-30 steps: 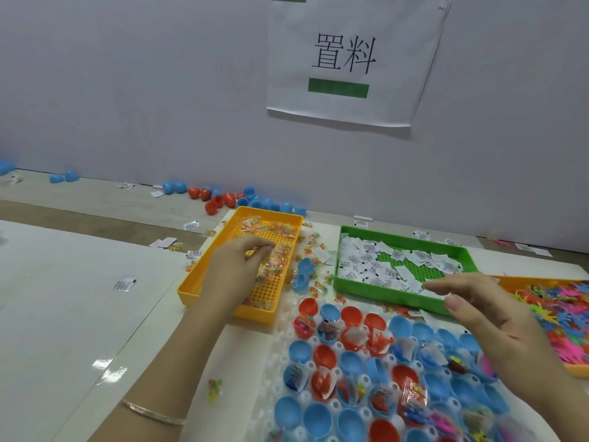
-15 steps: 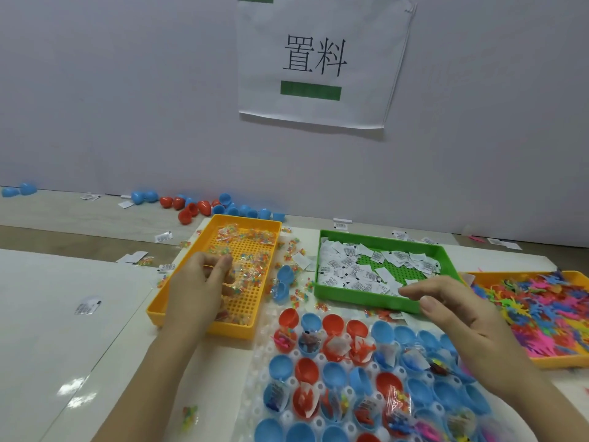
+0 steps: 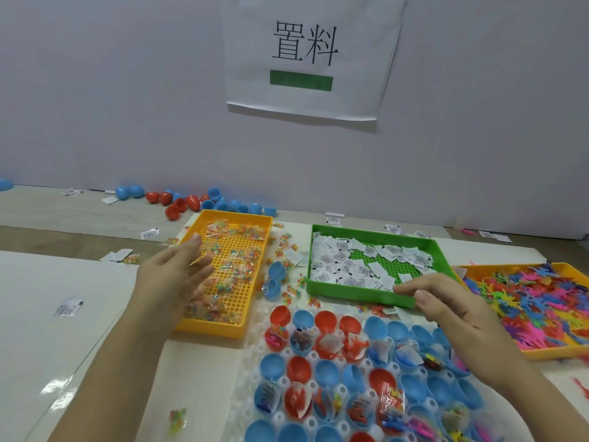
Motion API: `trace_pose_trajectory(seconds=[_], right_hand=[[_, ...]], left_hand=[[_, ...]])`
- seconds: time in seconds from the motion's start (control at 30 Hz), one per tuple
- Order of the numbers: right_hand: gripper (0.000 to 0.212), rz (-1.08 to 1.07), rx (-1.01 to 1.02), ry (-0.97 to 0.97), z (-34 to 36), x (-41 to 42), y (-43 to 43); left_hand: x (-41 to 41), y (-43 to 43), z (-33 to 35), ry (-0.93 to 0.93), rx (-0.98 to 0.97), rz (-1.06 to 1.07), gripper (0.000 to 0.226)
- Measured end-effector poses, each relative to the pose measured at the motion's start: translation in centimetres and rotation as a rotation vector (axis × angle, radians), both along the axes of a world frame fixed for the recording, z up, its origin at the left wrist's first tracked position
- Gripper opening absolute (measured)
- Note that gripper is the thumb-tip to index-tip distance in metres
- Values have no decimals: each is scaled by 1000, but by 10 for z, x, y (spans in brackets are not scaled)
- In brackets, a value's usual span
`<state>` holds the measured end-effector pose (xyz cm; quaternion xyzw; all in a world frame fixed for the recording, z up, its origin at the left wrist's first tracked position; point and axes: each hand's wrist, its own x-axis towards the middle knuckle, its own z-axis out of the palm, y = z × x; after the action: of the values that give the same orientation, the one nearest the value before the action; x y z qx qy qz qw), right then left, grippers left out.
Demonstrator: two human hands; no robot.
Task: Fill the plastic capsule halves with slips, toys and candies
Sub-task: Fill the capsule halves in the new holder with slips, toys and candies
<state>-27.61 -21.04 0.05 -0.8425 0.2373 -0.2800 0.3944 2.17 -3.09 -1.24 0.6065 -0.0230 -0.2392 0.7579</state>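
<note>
A big grey wall (image 3: 127, 90) fills the back, and a white paper sign (image 3: 312, 52) with a green bar hangs on it. Below it lies a white table (image 3: 47, 314).

At the front of the table sits a white holder (image 3: 255, 346) full of red and blue capsule halves (image 3: 326, 371). Some have slips, toys or candies in them and some do not.

At the right is an orange tray (image 3: 497, 269) piled with bright toys (image 3: 541, 307). In the middle is a green tray (image 3: 350, 291) with white slips (image 3: 344, 266). To the left is a yellow tray (image 3: 210, 330) with small candy packs (image 3: 229, 250).

The left hand (image 3: 175, 275) is over the left side of the yellow tray. It looks blurry, and its fingers are straight and spread apart.

The right hand (image 3: 452, 311) is over the back of the holder, just by the front edge of the green tray. Its fingers are loosely bent, and the thumb and first finger are apart.

More loose halves (image 3: 191, 202) lie by the wall. Two blue halves (image 3: 275, 279) sit between the yellow and green trays. One candy pack (image 3: 177, 419) and one stray slip (image 3: 68, 306) lie on the table at the left.
</note>
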Motion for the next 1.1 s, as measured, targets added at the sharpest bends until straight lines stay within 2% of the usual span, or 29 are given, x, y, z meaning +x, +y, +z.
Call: trace_pose_trajectory(seconds=[0.07,0.17,0.23,0.33,0.4,0.53,0.6,0.8,0.93,1.1], right_hand=[[24,-17,16,19,-1,2,-3],[25,-67,41,61,-3,12,-13],[16,-98,7,115,-3,24,-22],[12,-131,-33,172,-3,45,-37],[14,-159,-71,286,-4,57,-48],[39,-88,-182,728,-8,72,-65],[39,-64,-189,815,-8,77,-67],[26,-109,-91,673,-9,81,-68],[24,-160,-2,507,-11,75,-71],[12,-174,-84,409,-11,68,-74]], left_hand=[[-3,-2,10,164,-143,-61,29],[-13,-6,20,304,-245,-156,28],[-21,-8,25,413,-350,-229,30],[-32,-13,29,529,-502,-325,56],[-35,-16,32,521,-517,-383,60],[-37,-16,34,434,-504,-436,54],[-37,-15,35,378,-484,-471,52],[-40,-14,39,342,-496,-501,53],[-41,-18,34,239,-484,-455,57],[-50,-22,33,162,-513,-410,40]])
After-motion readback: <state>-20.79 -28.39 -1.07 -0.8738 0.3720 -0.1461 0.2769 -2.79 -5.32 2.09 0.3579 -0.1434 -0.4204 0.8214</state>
